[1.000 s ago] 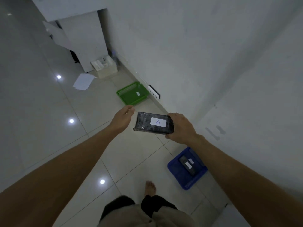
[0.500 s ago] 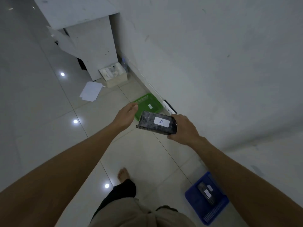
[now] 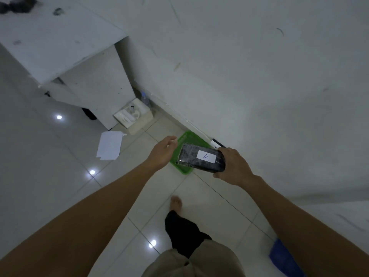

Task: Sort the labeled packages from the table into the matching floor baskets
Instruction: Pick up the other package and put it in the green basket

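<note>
Black and wrapped in shiny film, the package sat in our right hand, fingers curled round its near end and gripping it, with the white label marked "A" facing up. We held it in the air over the green basket, which stood on the tiled floor close against the white wall; the package hid most of the basket's inside. Our left hand hung just beside the package's far end, fingers loosely spread and holding nothing, not touching it. A corner of the blue basket showed low on the right behind our right forearm. Farther off, a white counter stood by the wall, with a small box and loose sheets of paper on the floor near its base. One bare foot was planted on the tiles below our hands.
</note>
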### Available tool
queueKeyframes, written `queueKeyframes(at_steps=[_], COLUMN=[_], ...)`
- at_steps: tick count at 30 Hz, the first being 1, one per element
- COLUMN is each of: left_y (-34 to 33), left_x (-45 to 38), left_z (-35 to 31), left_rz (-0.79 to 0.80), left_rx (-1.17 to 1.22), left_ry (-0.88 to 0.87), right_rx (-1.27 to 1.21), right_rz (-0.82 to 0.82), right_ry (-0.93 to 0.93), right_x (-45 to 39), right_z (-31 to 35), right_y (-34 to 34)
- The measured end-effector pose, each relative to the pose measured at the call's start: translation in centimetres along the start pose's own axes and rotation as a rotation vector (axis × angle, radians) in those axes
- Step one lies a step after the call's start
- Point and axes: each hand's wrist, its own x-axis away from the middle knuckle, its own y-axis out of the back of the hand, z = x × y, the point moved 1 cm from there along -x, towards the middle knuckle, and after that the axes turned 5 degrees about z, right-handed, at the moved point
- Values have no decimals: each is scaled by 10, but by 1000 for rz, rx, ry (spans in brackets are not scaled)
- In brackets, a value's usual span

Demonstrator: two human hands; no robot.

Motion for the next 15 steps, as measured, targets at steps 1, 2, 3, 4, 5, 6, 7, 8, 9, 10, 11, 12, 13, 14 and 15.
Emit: queueKeyframes(at_steps=[1, 2, 3, 4, 5, 6, 7, 8, 9, 10, 11, 12, 13, 14, 15], left_y=[8, 16, 25, 33, 41, 49, 56, 63, 69, 73, 78, 81, 83, 85, 87], left_x=[-16, -31, -46, -60, -74, -86, -100, -112, -124, -134, -145, -156, -169, -182, -196], left_z=[3, 5, 9, 13, 17, 21, 25, 29, 33, 36, 40, 43, 47, 49, 52], left_rz=[18, 33, 43, 58, 80, 101, 114, 127, 144, 164, 190, 218, 241, 260, 280], left_rx=[-9, -16, -21, -31, -48, -65, -75, -77, -77, -84, -100, -116, -128, -135, -142], left_ry=[-10, -17, -16, -13, -13, -15, -15, -11, -5, -4, -6, -3, 1, 3, 3], right_rx=[-14, -30, -43, -51, -52, -48, -43, -42, -47, -53, -58, -63, -71, -82, -93], right_rz=[-9, -15, -13, -13, -18, -21, -22, -22, -20, -14, 0, 16, 23, 23, 20], right_ry=[-18, -34, -52, -72, -88, -97, -104, -120, -144, -171, -199, -228, -253, -273, -295], right_x=[-15, -31, -46, -59, -72, -82, -93, -102, -111, -118, -125, -132, -139, -147, -154], right_z=[2, 4, 7, 11, 13, 17, 20, 24, 27, 31, 34, 36, 38, 39, 39], right_y=[-3, -6, -9, -12, -15, -19, -22, -25, -28, -32, -36, -41, -46, -52, -59])
